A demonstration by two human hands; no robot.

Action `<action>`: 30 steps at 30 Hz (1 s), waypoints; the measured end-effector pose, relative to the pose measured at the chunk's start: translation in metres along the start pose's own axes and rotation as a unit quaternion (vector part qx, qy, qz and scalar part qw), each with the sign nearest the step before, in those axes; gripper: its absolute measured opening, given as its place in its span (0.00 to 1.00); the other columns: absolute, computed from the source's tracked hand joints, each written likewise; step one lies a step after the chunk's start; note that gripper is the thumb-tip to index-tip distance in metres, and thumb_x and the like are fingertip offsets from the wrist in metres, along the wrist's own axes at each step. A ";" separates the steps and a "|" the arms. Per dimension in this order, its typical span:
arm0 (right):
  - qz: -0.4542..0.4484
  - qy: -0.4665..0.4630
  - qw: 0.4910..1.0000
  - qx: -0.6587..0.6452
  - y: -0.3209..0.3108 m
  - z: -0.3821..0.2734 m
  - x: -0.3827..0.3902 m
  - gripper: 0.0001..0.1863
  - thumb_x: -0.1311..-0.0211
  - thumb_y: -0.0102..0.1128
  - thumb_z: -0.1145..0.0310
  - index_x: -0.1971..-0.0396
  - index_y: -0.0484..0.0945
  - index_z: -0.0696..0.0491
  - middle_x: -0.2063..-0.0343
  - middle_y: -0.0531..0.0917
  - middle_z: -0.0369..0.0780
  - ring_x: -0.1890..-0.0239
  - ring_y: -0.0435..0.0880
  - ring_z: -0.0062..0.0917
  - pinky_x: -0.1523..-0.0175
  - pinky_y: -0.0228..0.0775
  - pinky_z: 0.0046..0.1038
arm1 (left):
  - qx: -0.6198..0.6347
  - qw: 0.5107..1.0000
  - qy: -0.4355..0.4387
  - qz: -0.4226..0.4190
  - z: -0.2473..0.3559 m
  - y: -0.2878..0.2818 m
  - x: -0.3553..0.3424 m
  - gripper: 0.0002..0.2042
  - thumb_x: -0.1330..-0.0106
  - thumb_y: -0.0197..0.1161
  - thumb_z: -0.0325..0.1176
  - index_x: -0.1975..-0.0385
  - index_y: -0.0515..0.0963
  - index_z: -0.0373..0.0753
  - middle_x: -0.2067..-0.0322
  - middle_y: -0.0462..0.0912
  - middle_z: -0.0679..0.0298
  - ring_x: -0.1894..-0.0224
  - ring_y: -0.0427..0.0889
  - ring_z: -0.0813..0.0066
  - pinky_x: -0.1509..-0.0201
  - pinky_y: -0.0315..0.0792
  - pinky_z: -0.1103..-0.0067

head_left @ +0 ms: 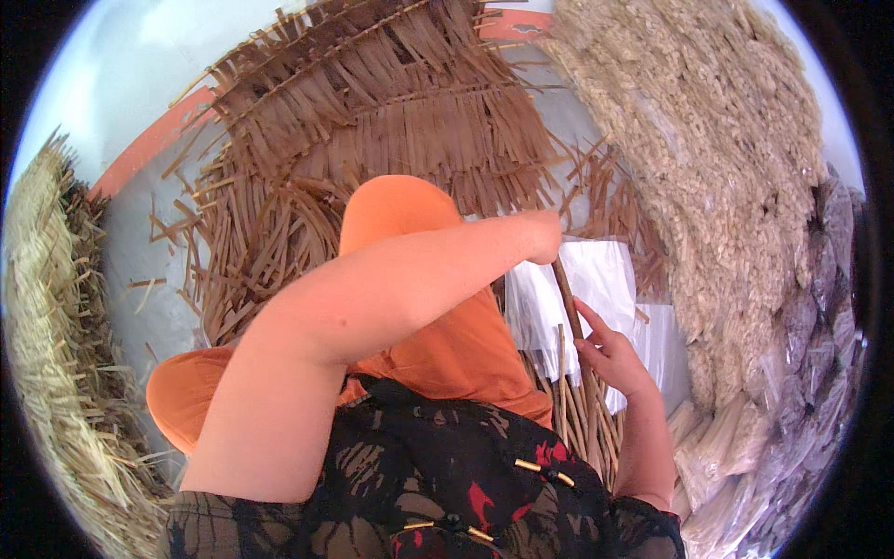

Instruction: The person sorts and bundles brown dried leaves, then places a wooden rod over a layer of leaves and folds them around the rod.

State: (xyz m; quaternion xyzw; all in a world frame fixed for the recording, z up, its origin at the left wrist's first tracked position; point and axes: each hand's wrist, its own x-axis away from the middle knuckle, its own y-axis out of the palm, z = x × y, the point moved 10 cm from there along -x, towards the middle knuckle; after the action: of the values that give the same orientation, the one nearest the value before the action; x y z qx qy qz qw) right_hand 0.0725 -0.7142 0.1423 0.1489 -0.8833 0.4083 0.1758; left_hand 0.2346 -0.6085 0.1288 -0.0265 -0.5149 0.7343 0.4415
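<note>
My left arm reaches across my orange-clad leg, and my left hand (544,237) grips the upper part of a brown wooden stick (570,300). Lower on that stick, my right hand (602,349) holds it loosely between thumb and fingers. Behind both hands lie white translucent plastic bags (601,270). A bundle of thin sticks (587,438) lies just below, partly under the bags and beside my right forearm.
Brown strip-fringed thatch panels (400,140) and loose strips (242,242) lie ahead of me. A pale dried-straw stack (47,317) runs along the left. A tall beige bundled pile (680,140) and plastic-wrapped bundles (792,447) fill the right.
</note>
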 end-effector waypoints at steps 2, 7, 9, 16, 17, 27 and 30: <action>0.001 0.024 1.000 0.005 0.008 0.038 -0.005 0.37 0.38 0.57 0.68 0.30 0.55 0.31 0.75 0.83 0.46 0.72 0.83 0.39 0.62 0.74 0.37 | 0.038 0.998 -0.007 -0.042 -0.007 0.025 -0.008 0.33 0.37 0.58 0.37 0.33 0.56 0.35 0.44 0.73 0.43 0.41 0.73 0.50 0.38 0.67 0.66; -0.011 0.144 0.983 0.112 0.043 0.161 -0.017 0.42 0.40 0.60 0.68 0.29 0.50 0.30 0.75 0.83 0.46 0.71 0.83 0.39 0.60 0.74 0.38 | 0.123 0.988 0.058 0.072 -0.012 -0.027 0.019 0.28 0.36 0.58 0.37 0.35 0.63 0.42 0.46 0.77 0.50 0.44 0.77 0.54 0.40 0.70 0.69; -0.046 0.138 0.969 0.200 0.073 0.212 -0.026 0.47 0.44 0.63 0.67 0.28 0.46 0.31 0.75 0.84 0.46 0.70 0.84 0.40 0.60 0.74 0.40 | 0.203 0.960 0.108 0.163 -0.022 -0.070 0.046 0.19 0.34 0.60 0.35 0.43 0.74 0.43 0.51 0.82 0.57 0.49 0.80 0.65 0.44 0.72 0.73; 0.003 0.155 0.933 0.324 0.028 0.126 -0.101 0.39 0.43 0.62 0.58 0.31 0.57 0.40 0.63 0.84 0.45 0.58 0.83 0.41 0.56 0.75 0.41 | 0.445 0.742 0.021 0.501 -0.225 -0.168 0.213 0.13 0.31 0.57 0.30 0.49 0.79 0.39 0.57 0.82 0.70 0.54 0.77 0.84 0.49 0.72 0.82; 0.009 0.076 0.956 0.283 0.026 0.085 -0.130 0.36 0.43 0.62 0.59 0.34 0.62 0.42 0.63 0.84 0.46 0.59 0.84 0.40 0.56 0.75 0.39 | 0.447 0.723 -0.058 0.523 -0.282 -0.153 0.240 0.13 0.32 0.58 0.31 0.50 0.80 0.39 0.56 0.83 0.67 0.54 0.79 0.80 0.49 0.72 0.80; -0.264 -0.104 0.959 0.018 0.100 -0.290 -0.355 0.24 0.33 0.57 0.57 0.42 0.73 0.56 0.60 0.83 0.38 0.63 0.82 0.20 0.58 0.75 0.23 | 0.311 0.706 -0.526 0.358 -0.548 0.121 0.315 0.39 0.45 0.67 0.43 0.33 0.61 0.36 0.35 0.64 0.52 0.35 0.67 0.56 0.34 0.64 0.69; -0.361 -0.077 0.911 0.183 0.201 -0.280 -0.394 0.29 0.37 0.59 0.50 0.44 0.74 0.57 0.58 0.84 0.42 0.60 0.84 0.27 0.53 0.76 0.28 | 0.242 0.726 -0.530 0.364 -0.582 0.138 0.297 0.43 0.44 0.67 0.43 0.30 0.53 0.37 0.30 0.55 0.55 0.30 0.57 0.56 0.30 0.59 0.69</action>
State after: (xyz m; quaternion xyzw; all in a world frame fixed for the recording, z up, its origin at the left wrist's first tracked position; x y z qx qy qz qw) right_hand 0.3955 -0.3254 0.0072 0.5183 -0.6897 0.4590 0.2122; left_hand 0.2557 0.0075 -0.1278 0.2894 -0.4209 0.8327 -0.2137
